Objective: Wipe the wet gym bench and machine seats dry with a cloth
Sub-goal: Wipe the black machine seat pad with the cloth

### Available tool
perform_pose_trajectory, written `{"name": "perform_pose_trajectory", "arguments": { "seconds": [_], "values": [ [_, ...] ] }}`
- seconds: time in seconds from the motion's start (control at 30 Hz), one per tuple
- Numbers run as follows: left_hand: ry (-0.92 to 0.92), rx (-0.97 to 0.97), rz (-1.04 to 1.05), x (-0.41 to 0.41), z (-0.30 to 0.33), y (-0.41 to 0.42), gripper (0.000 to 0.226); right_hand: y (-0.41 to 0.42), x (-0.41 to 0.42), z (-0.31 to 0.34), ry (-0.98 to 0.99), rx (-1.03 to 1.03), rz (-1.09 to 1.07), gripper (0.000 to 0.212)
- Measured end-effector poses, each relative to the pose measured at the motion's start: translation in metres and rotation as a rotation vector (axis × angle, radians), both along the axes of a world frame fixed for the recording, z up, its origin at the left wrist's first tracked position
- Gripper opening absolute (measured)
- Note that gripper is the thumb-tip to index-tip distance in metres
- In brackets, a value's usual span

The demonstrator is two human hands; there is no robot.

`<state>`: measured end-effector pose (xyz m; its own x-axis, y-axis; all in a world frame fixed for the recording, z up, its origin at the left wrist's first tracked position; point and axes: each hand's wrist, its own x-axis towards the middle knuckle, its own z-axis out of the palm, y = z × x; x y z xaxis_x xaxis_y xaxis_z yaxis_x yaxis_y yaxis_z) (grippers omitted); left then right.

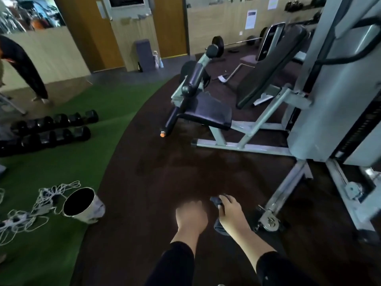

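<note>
Nearest me, low in the centre of the frame, are my two hands: my left hand (190,214) hangs with fingers curled downward and nothing visibly in it, though its fingertips are blurred, and just to its right my right hand (232,211) has its fingers wrapped round a dark cloth (218,223), part of which pokes out above the knuckles and part dangles below the wrist. Sweeping from the left edge: a tangle of white cord (28,209) and a metal bucket (81,204) sit on the green turf at lower left, with dumbbells (51,129) above them. Moving right, the machine seat (208,113) stands mid-frame, well apart from my hands, its dark pad catching a dull sheen; I cannot tell whether it is wet. Further right, the long bench pad (268,67) leans against the grey frame. I judge this the approach step, cloth ready but no surface touched. Next I'd need to step forward and bring the cloth flat onto that seat.
</note>
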<state>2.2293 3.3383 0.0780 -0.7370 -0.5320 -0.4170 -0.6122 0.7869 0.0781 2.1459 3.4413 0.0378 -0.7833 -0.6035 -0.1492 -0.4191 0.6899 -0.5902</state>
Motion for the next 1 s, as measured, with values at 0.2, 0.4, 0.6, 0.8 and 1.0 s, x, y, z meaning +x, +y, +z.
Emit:
{"name": "perform_pose_trajectory", "arguments": {
  "seconds": [0.2,0.4,0.6,0.8,1.0],
  "values": [
    [0.025,0.009,-0.035,-0.087,-0.001,-0.063,0.044,-0.059,-0.078,0.0,-0.026,-0.028,-0.082,0.04],
    [0.018,0.008,-0.103,-0.193,-0.011,-0.156,0.049,-0.143,-0.171,-0.011,0.005,-0.053,-0.139,0.038],
    [0.028,-0.012,-0.198,-0.295,-0.004,-0.248,0.049,-0.223,-0.263,-0.01,0.023,-0.071,-0.254,0.039],
    [0.017,-0.003,-0.273,-0.377,-0.005,-0.297,0.048,-0.268,-0.332,-0.009,-0.025,-0.084,-0.368,0.04],
    [0.018,0.01,-0.278,-0.469,-0.012,-0.322,0.046,-0.297,-0.421,-0.022,-0.022,-0.1,-0.357,0.038]
  ]
}}
